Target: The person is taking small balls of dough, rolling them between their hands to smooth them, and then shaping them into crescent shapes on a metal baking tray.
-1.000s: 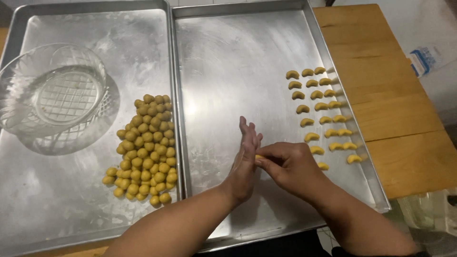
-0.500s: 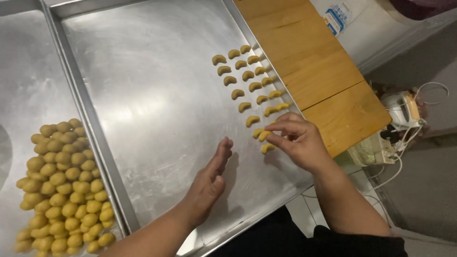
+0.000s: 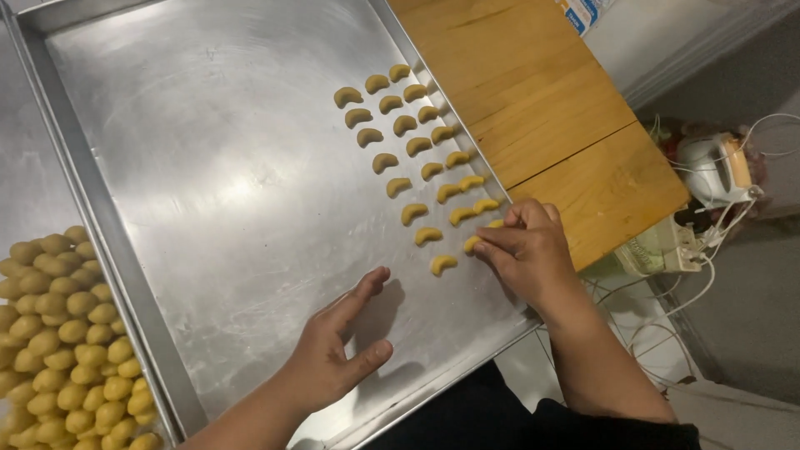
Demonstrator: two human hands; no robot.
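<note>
Hands are working over the metal tray (image 3: 208, 167): the right hand (image 3: 529, 254) is pinching a curved dough piece (image 3: 473, 243) at the rows' near end, the left hand (image 3: 333, 354) hovering open and empty. Setting it level with its neighbours, apart, is looking wisest.

The large rectangular metal baking tray (image 3: 208, 167) is showing a brushed, dull-silver finish — smooth, faintly smeared and scuffed, reflecting light in soft patches rather than sharply. The small yellow crescent-shaped dough pieces (image 3: 417, 150) lying on it are looking matt and soft, with smooth, slightly floury skins. The yellow oval dough lumps (image 3: 58, 333) heaped at the left are looking equally matt and pliable. The orange-brown wooden table top (image 3: 550, 108) is showing a fine grain and a low satin sheen — one dark seam is running across it. Beside it, the white plastic hand mixer (image 3: 712, 167) is looking glossy and hard.
</note>
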